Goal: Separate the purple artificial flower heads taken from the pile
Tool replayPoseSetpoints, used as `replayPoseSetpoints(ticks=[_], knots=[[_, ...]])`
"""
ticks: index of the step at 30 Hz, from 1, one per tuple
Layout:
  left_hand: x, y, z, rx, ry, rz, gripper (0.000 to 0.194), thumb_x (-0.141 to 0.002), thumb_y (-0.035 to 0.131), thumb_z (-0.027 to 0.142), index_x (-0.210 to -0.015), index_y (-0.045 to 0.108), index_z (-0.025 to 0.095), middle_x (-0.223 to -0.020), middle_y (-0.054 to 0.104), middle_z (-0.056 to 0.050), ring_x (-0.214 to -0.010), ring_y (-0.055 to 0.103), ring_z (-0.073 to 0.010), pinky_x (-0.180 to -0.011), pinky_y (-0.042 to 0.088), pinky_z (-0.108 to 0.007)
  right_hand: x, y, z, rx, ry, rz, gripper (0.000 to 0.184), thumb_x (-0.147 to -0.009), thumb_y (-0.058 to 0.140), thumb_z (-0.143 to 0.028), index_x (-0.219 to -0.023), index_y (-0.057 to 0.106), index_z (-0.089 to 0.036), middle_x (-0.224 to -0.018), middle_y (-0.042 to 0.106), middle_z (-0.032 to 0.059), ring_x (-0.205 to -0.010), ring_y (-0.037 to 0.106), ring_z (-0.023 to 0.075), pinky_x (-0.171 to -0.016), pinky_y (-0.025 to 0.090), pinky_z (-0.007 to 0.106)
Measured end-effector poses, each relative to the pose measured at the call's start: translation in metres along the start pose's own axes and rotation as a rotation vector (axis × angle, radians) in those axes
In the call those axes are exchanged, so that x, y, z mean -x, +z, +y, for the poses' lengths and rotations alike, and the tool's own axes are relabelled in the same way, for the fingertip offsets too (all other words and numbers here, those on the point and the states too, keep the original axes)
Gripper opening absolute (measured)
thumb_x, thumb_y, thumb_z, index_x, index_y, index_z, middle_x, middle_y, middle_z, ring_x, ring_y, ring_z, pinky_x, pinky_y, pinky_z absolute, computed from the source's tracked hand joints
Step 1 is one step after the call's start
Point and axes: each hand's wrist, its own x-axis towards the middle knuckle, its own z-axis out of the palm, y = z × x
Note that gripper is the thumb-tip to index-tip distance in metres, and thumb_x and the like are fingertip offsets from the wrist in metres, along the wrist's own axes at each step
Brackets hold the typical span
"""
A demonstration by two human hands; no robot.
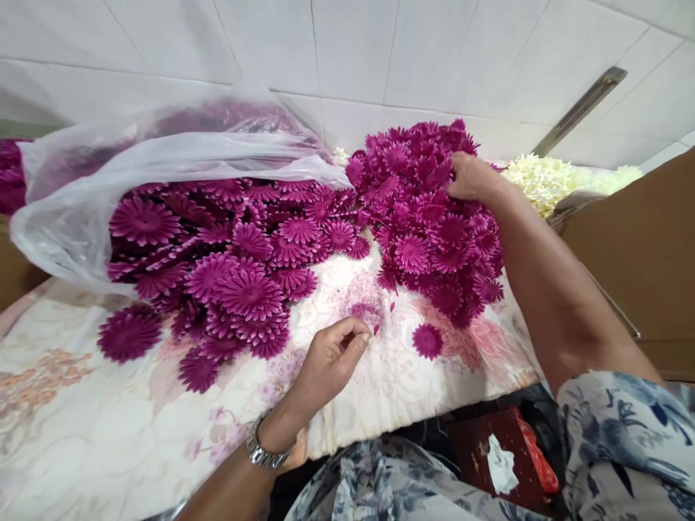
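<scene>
My left hand (334,362) is over the cloth near the table's front, thumb and forefinger pinched together. A tiny purple petal-like bit (376,329) shows at its fingertips; I cannot tell if it is gripped or lies behind them. My right hand (471,178) reaches to the right side of a heap of purple artificial flowers (413,253), its fingers curled in among the blooms and their tips hidden. To the left, more purple flower heads (253,289) spill from a clear plastic bag (228,155). One single flower head (427,341) lies apart on the cloth.
A floral tablecloth (92,434) covers the table, with purple specks (366,311) in the middle. Pale yellow flowers (543,177) sit at the back right beside a cardboard box (635,253). White tiled wall (358,43) rises behind. Below the edge is a dark red surface (478,449).
</scene>
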Motion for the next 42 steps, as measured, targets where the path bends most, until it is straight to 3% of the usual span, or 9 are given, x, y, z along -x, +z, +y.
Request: replayPoseSetpoints(ticks=[2,5,12,15,22,28,34,38,42], knots=[[0.000,0.001,-0.001,-0.004,0.005,0.002,0.016,-0.082,0.051,0.027,-0.071,0.055,0.016,-0.061,0.046,0.003,-0.056,0.041,-0.0083,-0.051,0.033,-0.021,-0.001,-0.027,-0.005,0.113,-0.027,-0.244,0.060,-0.083,0.038,-0.041,-0.107,0.060,0.010,-0.110,0.060,0.0128,-0.106,0.059,0.0232,-0.087,0.042,0.035],[-0.001,0.001,-0.002,-0.011,0.002,0.015,0.016,-0.082,0.051,0.027,-0.071,0.056,0.016,-0.061,0.048,0.003,-0.056,0.043,-0.0082,-0.052,0.035,-0.021,0.000,-0.066,-0.014,0.191,-0.023,-0.293,0.075,-0.075,0.042,-0.054,-0.134,0.047,-0.008,-0.129,0.054,0.0143,-0.116,0.054,0.0345,-0.086,0.041,0.045],[-0.002,0.002,-0.002,-0.003,0.017,0.057,0.015,-0.080,0.052,0.027,-0.070,0.056,0.017,-0.059,0.050,0.003,-0.054,0.044,-0.0080,-0.051,0.036,-0.021,0.078,-0.107,-0.056,0.092,0.021,0.051,0.050,-0.088,0.044,-0.047,-0.122,0.060,-0.015,-0.118,0.064,0.0109,-0.104,0.063,0.0210,-0.088,0.047,0.036],[-0.001,0.004,-0.001,-0.003,0.024,0.060,0.015,-0.080,0.053,0.027,-0.070,0.056,0.017,-0.059,0.050,0.003,-0.054,0.044,-0.0081,-0.050,0.036,-0.021,0.141,-0.094,-0.071,-0.074,-0.118,-0.110,0.024,-0.083,0.059,-0.042,-0.088,0.072,-0.023,-0.079,0.071,0.0010,-0.061,0.062,0.0088,-0.059,0.051,0.025],[0.001,0.007,-0.005,0.013,0.042,0.013,0.016,-0.081,0.052,0.026,-0.069,0.054,0.017,-0.060,0.048,0.003,-0.054,0.042,-0.0074,-0.049,0.034,-0.021,0.244,-0.019,-0.100,-0.095,-0.096,-0.371,0.042,-0.087,0.053,-0.043,-0.124,0.056,-0.023,-0.109,0.064,0.0096,-0.082,0.065,0.0193,-0.070,0.053,0.034],[0.000,0.007,-0.003,-0.004,0.037,0.039,0.014,-0.080,0.052,0.026,-0.069,0.055,0.017,-0.058,0.048,0.003,-0.052,0.040,-0.0075,-0.048,0.032,-0.021,0.256,0.012,-0.123,-0.198,-0.094,-0.242,0.017,-0.087,0.053,-0.026,-0.098,0.064,-0.020,-0.106,0.062,0.0100,-0.098,0.058,0.0218,-0.081,0.051,0.035],[-0.001,0.007,-0.004,-0.006,0.041,0.030,0.015,-0.080,0.053,0.027,-0.069,0.056,0.017,-0.059,0.049,0.003,-0.052,0.041,-0.0077,-0.048,0.033,-0.020,0.251,0.007,-0.093,-0.062,0.059,0.079,0.023,-0.087,0.052,-0.034,-0.099,0.066,-0.020,-0.107,0.062,0.0112,-0.100,0.055,0.0242,-0.088,0.047,0.041],[-0.001,0.008,-0.005,-0.011,0.051,0.024,0.015,-0.080,0.052,0.025,-0.068,0.055,0.017,-0.058,0.047,0.003,-0.052,0.040,-0.0077,-0.049,0.033,-0.020,0.241,0.018,-0.079,0.069,0.242,0.008,0.051,-0.084,0.054,-0.044,-0.130,0.052,-0.022,-0.120,0.053,0.0155,-0.105,0.052,0.0306,-0.085,0.047,0.047],[-0.001,0.007,-0.005,-0.002,0.045,0.024,0.015,-0.081,0.052,0.026,-0.069,0.055,0.017,-0.059,0.046,0.004,-0.052,0.038,-0.0075,-0.049,0.032,-0.021,0.235,0.035,-0.074,0.034,0.233,0.004,0.036,-0.086,0.050,-0.033,-0.118,0.061,-0.021,-0.112,0.057,0.0141,-0.097,0.055,0.0271,-0.080,0.049,0.042]])
